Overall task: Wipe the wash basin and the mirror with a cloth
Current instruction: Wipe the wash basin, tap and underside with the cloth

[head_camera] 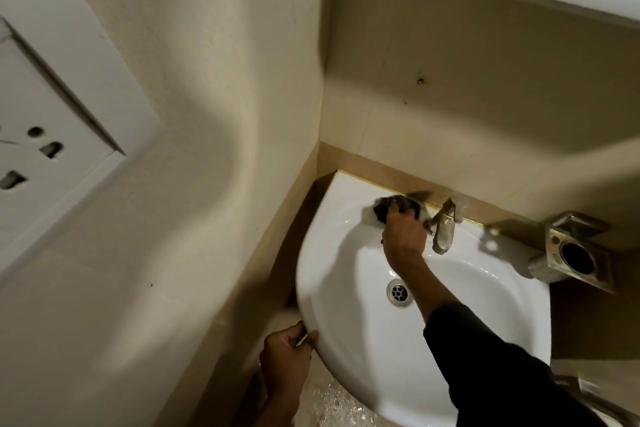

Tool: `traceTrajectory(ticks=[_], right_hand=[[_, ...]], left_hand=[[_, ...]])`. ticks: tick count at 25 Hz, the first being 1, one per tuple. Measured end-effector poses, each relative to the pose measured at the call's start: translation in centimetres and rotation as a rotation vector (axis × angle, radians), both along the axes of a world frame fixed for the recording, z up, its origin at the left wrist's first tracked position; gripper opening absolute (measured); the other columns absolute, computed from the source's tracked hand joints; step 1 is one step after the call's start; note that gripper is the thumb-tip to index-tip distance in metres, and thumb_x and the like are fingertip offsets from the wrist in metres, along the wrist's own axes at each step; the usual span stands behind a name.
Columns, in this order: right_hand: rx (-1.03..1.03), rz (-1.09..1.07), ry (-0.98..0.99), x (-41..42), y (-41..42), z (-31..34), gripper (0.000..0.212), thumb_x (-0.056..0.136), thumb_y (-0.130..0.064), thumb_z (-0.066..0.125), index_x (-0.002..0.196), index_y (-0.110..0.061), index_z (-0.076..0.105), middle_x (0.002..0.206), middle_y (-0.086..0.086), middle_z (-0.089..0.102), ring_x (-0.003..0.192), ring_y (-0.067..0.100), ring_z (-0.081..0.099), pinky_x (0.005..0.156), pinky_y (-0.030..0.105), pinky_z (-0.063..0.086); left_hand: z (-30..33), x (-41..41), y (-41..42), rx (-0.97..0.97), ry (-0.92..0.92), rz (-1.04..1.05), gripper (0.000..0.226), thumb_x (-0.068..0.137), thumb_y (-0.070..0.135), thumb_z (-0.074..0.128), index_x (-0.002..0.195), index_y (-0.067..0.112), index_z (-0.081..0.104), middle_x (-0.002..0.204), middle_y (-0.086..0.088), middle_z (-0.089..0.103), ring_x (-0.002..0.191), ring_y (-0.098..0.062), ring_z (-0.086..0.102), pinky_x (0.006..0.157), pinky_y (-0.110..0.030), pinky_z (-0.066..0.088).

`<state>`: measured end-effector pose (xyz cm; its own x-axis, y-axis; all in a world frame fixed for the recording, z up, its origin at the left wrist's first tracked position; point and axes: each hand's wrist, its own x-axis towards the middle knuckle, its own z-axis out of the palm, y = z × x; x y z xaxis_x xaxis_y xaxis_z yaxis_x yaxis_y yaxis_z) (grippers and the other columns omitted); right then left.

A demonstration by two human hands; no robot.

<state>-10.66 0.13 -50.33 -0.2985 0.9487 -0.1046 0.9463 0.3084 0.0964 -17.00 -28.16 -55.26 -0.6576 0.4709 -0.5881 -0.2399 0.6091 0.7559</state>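
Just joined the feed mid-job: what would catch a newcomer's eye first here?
The white wash basin fills the lower middle, with the right hand pressing a dark cloth on its back ledge, just left of the metal tap. The left hand holds the basin's front left rim. A big white wall socket looms at far left.
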Motion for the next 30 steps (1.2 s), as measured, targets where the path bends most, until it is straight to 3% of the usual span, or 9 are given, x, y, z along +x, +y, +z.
traceTrajectory(ticks=[4,8,10,14,18,22,24,27,30], right_hand=[[-0.087,-0.103,0.089,-3.1,-1.0,0.1,0.057,0.094,-0.012,0.056,0.146,-0.016,0.033,0.133,0.028,0.047,0.104,0.035,0.063,0.080,0.037,0.053],[-0.185,0.280,0.172,-6.5,-4.2,0.8,0.082,0.086,-0.003,0.062,0.153,-0.023,0.021,0.151,0.028,0.025,0.107,0.042,0.060,0.085,0.042,0.052],[-0.171,0.369,0.121,-5.5,-4.2,0.3,0.081,0.086,-0.005,0.063,0.153,-0.025,0.022,0.152,0.026,0.025,0.109,0.042,0.058,0.083,0.043,0.052],[-0.004,-0.004,-0.011,-0.1,-1.2,-0.2,0.056,0.098,-0.006,0.045,0.150,-0.013,0.026,0.135,0.028,0.045,0.099,0.033,0.065,0.073,0.038,0.054],[-0.045,-0.096,-0.080,0.1,-0.8,0.4,0.034,0.091,-0.011,0.061,0.125,-0.008,0.056,0.112,0.011,0.066,0.101,0.025,0.065,0.074,0.033,0.055],[-0.123,-0.234,0.230,-4.2,0.6,0.3,0.064,0.085,-0.017,0.070,0.139,-0.006,0.039,0.127,0.024,0.057,0.113,0.035,0.059,0.085,0.040,0.053],[-0.151,-0.222,0.263,-6.3,1.0,0.5,0.071,0.089,-0.013,0.065,0.149,-0.012,0.027,0.140,0.032,0.042,0.120,0.040,0.053,0.090,0.044,0.051],[-0.164,0.120,0.192,-9.5,-1.5,1.0,0.063,0.096,-0.011,0.050,0.152,-0.021,0.024,0.152,0.027,0.026,0.117,0.042,0.054,0.091,0.043,0.049],[-0.205,0.691,0.124,-10.9,-3.6,1.3,0.061,0.090,-0.010,0.057,0.146,-0.024,0.039,0.144,0.016,0.042,0.116,0.038,0.053,0.090,0.043,0.049]], left_hand=[[0.3,-0.1,0.1,-0.010,0.008,-0.002,0.041,0.066,0.035,0.078,0.093,0.060,0.062,0.083,0.021,0.076,0.084,-0.017,0.074,0.077,-0.042,0.060],[0.7,-0.3,0.2,-0.034,0.026,0.008,0.031,0.074,0.021,0.082,0.101,0.035,0.072,0.065,0.030,0.069,0.071,-0.011,0.072,0.079,-0.042,0.060],[1.0,-0.3,0.3,-0.042,0.004,0.022,0.031,0.074,0.019,0.082,0.101,0.031,0.073,0.058,0.030,0.066,0.071,-0.011,0.071,0.081,-0.044,0.060],[1.1,-0.1,0.2,-0.021,-0.004,0.022,0.033,0.074,0.018,0.082,0.094,0.042,0.071,0.063,0.023,0.071,0.070,-0.012,0.071,0.079,-0.045,0.060],[0.5,-0.1,0.1,-0.013,-0.023,0.009,0.041,0.073,0.020,0.082,0.089,0.054,0.065,0.065,0.017,0.074,0.069,-0.011,0.071,0.078,-0.046,0.060],[0.6,-0.2,0.2,-0.009,-0.037,0.016,0.038,0.073,0.020,0.081,0.091,0.051,0.068,0.072,0.022,0.074,0.070,-0.002,0.070,0.080,-0.042,0.060],[0.6,-0.3,0.2,-0.017,-0.040,0.014,0.034,0.074,0.020,0.081,0.094,0.045,0.071,0.069,0.025,0.072,0.066,0.001,0.069,0.080,-0.040,0.060],[1.0,-0.4,0.4,-0.022,-0.043,0.031,0.032,0.075,0.017,0.081,0.101,0.033,0.074,0.062,0.027,0.069,0.066,-0.002,0.068,0.079,-0.039,0.061],[1.6,-0.4,0.6,-0.016,-0.030,0.026,0.032,0.076,0.014,0.080,0.104,0.028,0.075,0.062,0.029,0.068,0.066,-0.004,0.068,0.077,-0.039,0.061]])
